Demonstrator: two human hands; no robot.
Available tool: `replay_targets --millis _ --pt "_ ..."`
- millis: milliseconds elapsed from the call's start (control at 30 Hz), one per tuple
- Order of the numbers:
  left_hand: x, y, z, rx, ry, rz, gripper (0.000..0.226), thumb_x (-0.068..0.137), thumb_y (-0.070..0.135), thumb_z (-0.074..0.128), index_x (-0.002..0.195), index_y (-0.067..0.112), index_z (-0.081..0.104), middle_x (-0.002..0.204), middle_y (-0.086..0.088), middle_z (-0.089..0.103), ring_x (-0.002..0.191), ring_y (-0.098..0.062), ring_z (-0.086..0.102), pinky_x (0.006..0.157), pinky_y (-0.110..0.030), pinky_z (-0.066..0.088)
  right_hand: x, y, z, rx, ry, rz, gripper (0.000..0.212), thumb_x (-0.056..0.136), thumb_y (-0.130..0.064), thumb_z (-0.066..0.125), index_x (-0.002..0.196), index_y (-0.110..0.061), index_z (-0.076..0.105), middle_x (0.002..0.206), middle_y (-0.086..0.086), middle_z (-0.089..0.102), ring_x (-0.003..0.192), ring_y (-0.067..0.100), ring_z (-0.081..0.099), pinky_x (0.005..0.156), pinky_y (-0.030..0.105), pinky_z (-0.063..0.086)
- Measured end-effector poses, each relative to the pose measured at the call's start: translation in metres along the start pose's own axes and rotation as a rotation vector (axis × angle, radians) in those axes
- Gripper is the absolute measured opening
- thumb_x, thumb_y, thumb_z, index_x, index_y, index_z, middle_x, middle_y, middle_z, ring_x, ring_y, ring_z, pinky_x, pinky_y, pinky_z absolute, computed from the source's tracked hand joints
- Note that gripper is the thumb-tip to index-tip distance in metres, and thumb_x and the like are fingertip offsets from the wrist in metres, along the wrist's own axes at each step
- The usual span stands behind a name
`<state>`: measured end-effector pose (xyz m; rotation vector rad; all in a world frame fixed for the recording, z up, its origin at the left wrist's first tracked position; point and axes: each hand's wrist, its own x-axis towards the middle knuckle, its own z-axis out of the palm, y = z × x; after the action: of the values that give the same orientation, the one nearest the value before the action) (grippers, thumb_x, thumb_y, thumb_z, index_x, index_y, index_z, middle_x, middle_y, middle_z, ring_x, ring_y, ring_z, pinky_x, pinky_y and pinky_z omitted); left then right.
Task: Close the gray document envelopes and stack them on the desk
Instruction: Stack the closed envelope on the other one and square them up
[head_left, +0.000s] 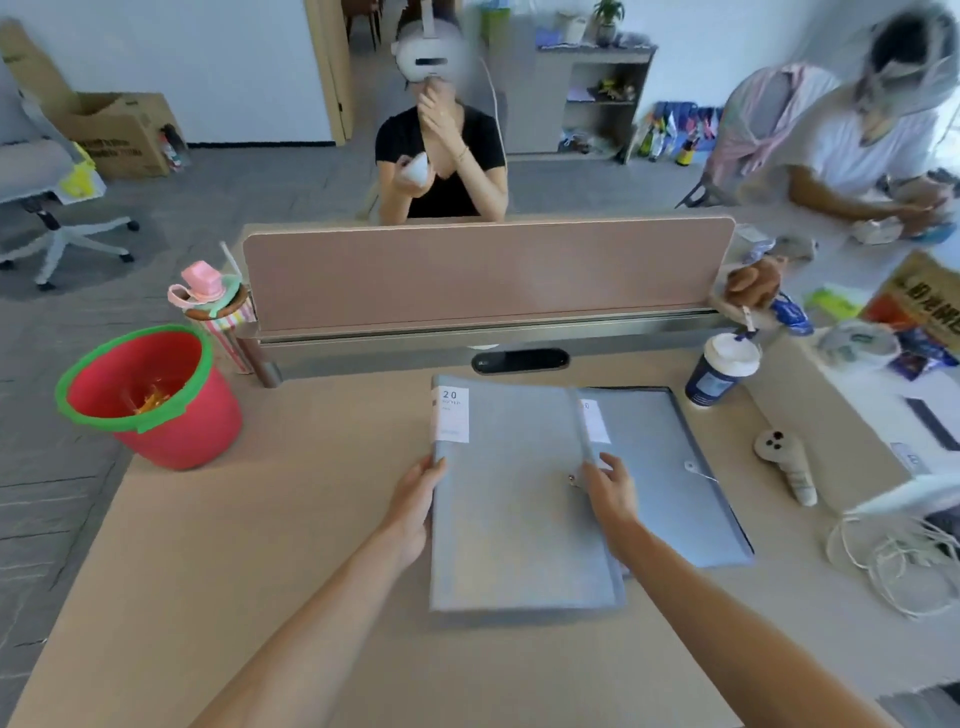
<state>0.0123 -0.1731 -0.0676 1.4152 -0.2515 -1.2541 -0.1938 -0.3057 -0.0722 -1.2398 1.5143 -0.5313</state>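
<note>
My left hand (415, 499) and right hand (613, 480) grasp the top gray envelope (514, 499) by its edges; its white label (453, 415) reads "20".

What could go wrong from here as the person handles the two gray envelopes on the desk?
1. The top envelope only partly covers the lower envelope, so the stack may end up skewed.
2. The right hand sits by the top envelope's clasp, while the lower one's string closure looks loose; it might stay unfastened.
3. The coffee cup stands close to the lower envelope's far corner; sliding the envelopes could knock it.
</note>
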Motion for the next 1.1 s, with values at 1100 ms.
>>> replay_targets --millis 1100 --pt "0.075 -0.070 0.252 0.463 0.282 -0.270 0.054 0.075 0.035 0.075 0.115 0.011 0.047 0.111 -0.007 0.064 0.096 -0.021 0.065 0.079 -0.034 0.053 0.164 0.066 -0.212 -0.468 -0.357 -0.045 0.066 0.083 -0.028 0.061 0.144 -0.023 0.035 0.126 0.011 0.051 0.096 0.017 0.053 0.087 0.030 0.046"
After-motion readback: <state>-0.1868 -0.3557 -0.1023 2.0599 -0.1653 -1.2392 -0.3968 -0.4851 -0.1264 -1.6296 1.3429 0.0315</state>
